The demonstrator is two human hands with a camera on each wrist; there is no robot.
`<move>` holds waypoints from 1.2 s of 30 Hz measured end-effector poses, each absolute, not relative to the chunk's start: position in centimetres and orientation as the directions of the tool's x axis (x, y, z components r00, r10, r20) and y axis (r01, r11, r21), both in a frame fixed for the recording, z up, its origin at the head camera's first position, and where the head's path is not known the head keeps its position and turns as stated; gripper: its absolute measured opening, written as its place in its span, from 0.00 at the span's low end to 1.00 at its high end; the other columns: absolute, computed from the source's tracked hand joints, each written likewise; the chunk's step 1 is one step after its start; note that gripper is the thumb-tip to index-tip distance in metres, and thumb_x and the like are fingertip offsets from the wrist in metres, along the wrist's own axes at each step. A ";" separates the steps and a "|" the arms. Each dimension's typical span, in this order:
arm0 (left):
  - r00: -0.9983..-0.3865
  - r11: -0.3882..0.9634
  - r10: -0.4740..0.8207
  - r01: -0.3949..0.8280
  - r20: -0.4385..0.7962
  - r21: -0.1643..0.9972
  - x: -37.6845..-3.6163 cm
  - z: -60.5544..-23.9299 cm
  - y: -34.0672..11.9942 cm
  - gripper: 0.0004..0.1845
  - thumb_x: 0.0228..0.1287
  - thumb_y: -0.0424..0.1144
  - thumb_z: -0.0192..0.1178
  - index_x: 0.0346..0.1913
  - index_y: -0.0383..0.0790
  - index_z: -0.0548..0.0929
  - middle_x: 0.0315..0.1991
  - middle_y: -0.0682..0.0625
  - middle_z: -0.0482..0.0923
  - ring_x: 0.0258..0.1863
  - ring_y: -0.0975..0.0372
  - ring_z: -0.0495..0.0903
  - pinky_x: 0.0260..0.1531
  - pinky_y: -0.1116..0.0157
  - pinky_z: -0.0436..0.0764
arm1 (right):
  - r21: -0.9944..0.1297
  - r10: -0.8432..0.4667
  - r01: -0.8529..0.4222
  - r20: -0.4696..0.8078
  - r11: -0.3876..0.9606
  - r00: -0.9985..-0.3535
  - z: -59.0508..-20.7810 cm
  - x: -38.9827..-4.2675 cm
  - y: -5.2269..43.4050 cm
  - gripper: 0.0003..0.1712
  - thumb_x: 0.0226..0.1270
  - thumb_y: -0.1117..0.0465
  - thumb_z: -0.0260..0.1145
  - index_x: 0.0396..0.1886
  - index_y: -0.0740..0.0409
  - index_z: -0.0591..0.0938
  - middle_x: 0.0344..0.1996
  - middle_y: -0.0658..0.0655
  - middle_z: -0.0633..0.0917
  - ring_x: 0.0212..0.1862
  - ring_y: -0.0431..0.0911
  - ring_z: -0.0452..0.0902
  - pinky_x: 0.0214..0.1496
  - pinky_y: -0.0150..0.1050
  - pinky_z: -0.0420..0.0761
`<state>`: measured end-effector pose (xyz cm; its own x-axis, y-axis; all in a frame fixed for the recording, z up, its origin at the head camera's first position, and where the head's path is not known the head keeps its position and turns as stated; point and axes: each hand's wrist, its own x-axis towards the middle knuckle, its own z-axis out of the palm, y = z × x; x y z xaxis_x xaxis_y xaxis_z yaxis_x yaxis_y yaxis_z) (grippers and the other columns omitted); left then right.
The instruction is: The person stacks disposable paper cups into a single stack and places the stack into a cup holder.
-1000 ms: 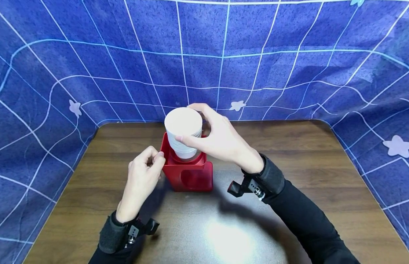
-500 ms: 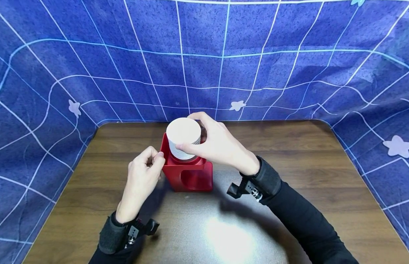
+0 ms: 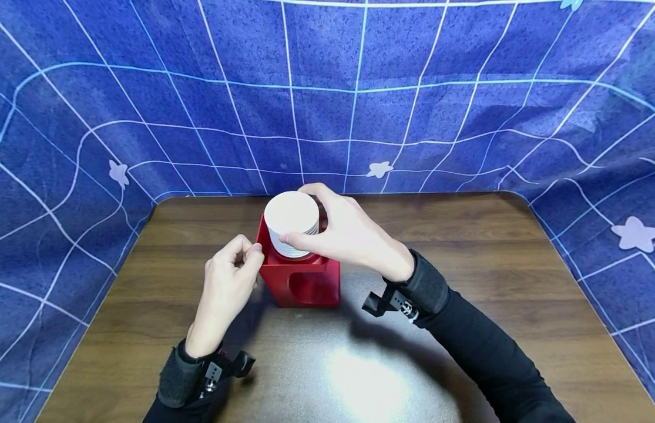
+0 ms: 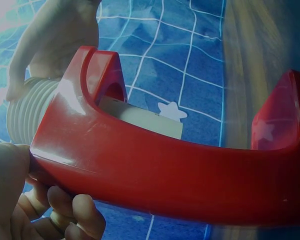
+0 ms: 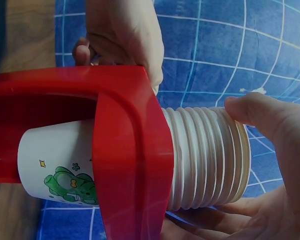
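Observation:
A red plastic cup holder [image 3: 305, 281] stands on the wooden table [image 3: 464, 247], its top ring [image 5: 132, 150] open. A stack of white paper cups [image 3: 292, 226] sits upside down in the ring, and its lowest cup [image 5: 57, 165] with a green print shows through the holder's side opening. My right hand [image 3: 344, 233] grips the upper part of the stack [image 5: 210, 160] with thumb and fingers. At the holder's left upper edge [image 4: 140, 165], my left hand [image 3: 231, 277] holds the red plastic, thumb and fingers curled on it.
A blue cloth [image 3: 359, 88] with white grid lines and pale stars hangs behind and to both sides of the table. Black wrist straps with cameras sit on both forearms. A bright light glare lies on the table near me [image 3: 366, 382].
My right hand has pushed the cup stack lower into the red holder; less of the stack stands above the ring. The left hand has stayed on the holder's edge.

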<state>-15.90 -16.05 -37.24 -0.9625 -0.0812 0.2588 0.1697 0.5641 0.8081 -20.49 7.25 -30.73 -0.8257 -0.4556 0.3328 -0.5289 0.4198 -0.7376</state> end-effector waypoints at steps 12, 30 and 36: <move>-0.967 0.559 -0.081 0.156 0.241 0.814 -15.8 -37.3 -16.1 0.14 0.77 0.43 0.53 0.29 0.46 0.75 0.17 0.48 0.76 0.16 0.56 0.78 0.18 0.65 0.77 | -0.683 -0.520 -0.588 0.343 0.434 -0.783 -31.2 -20.5 7.4 0.30 0.59 0.45 0.78 0.56 0.52 0.80 0.41 0.46 0.85 0.40 0.39 0.80 0.43 0.37 0.84; -0.974 0.552 -0.084 0.130 0.210 0.823 -15.9 -37.2 -16.1 0.13 0.77 0.43 0.53 0.31 0.45 0.76 0.19 0.47 0.76 0.18 0.55 0.78 0.20 0.65 0.78 | -0.549 -0.554 -0.677 0.403 0.491 -0.728 -32.0 -19.9 8.4 0.24 0.66 0.52 0.73 0.57 0.60 0.84 0.48 0.54 0.87 0.47 0.46 0.80 0.51 0.38 0.81; -0.975 0.546 -0.081 0.130 0.207 0.827 -15.9 -37.2 -16.0 0.13 0.77 0.43 0.53 0.31 0.45 0.76 0.20 0.45 0.77 0.19 0.54 0.78 0.21 0.64 0.80 | -0.493 -0.559 -0.748 0.501 0.444 -0.661 -32.5 -19.1 9.2 0.20 0.68 0.56 0.71 0.55 0.60 0.84 0.49 0.56 0.86 0.52 0.48 0.82 0.59 0.39 0.82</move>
<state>-15.89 -16.03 -37.19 -0.9750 -0.0814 0.2069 0.1300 0.5465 0.8273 -19.05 9.21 -32.46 -0.6611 -0.5588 0.5006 -0.7484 0.4441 -0.4926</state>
